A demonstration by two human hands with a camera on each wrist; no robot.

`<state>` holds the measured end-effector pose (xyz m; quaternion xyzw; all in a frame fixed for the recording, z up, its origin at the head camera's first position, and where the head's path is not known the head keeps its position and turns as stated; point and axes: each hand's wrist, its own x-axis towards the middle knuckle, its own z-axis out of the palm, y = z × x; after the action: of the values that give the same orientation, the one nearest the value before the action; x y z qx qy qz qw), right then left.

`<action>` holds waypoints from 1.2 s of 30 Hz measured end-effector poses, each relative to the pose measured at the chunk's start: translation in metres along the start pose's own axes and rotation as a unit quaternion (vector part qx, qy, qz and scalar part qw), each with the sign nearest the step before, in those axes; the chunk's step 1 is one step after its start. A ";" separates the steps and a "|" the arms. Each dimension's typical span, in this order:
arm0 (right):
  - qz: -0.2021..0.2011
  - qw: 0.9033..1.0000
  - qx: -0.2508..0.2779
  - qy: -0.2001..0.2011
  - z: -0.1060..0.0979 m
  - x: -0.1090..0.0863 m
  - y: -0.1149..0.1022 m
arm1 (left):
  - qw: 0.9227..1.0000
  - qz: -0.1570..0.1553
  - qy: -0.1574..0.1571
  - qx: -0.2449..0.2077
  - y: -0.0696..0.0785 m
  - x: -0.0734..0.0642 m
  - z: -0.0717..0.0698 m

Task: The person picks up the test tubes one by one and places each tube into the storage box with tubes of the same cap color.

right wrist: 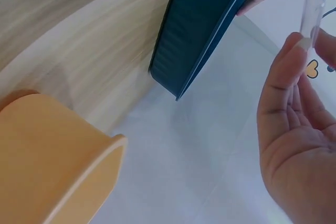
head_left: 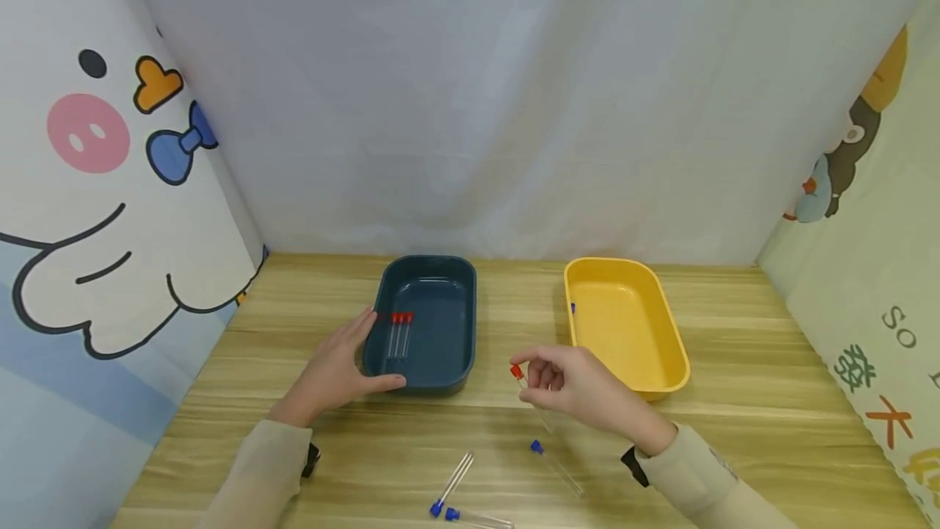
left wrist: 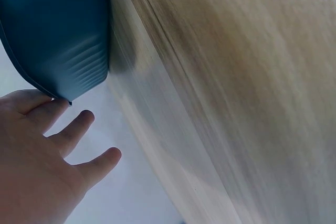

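Red-capped tube (head_left: 517, 371): pinching it in the right hand (head_left: 580, 386), left of the yellow tray (head_left: 624, 337). Touching the blue tray (head_left: 444, 337) at its left side with the left hand (head_left: 334, 367), spread open.

In the head view, showing smooth, softly glossy plastic on the dark blue tray (head_left: 444, 329) at 7 o'clock and the yellow tray (head_left: 627, 329) at 4 o'clock. Presenting clear, shiny walls, glass or plastic, on the red-capped tube (head_left: 517, 371) and blue-capped tube (head_left: 558, 469), both at 5 o'clock. Displaying low-sheen wood grain across the tabletop (head_left: 488, 423) at 6 o'clock. Exhibiting matt, lightly creased cloth in the curtain (head_left: 441, 104) at 12 o'clock.
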<state>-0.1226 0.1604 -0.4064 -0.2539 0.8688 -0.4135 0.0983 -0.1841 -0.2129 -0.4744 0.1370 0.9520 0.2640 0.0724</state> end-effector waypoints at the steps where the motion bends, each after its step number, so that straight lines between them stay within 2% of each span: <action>1: 0.002 1.000 -0.001 0.001 0.000 0.002 0.000 | 1.000 0.001 0.000 0.000 0.000 0.000 0.000; 17: 0.010 0.999 -0.002 0.046 -0.003 0.042 -0.005 | 1.000 0.012 0.012 -0.003 -0.002 0.001 0.003; 36: 0.029 0.997 0.000 0.068 -0.006 0.094 -0.020 | 1.000 0.021 0.017 0.002 -0.004 0.002 0.002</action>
<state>-0.1978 0.1043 -0.3834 -0.1996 0.8808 -0.4264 0.0508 -0.1861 -0.2149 -0.4785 0.1528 0.9505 0.2657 0.0506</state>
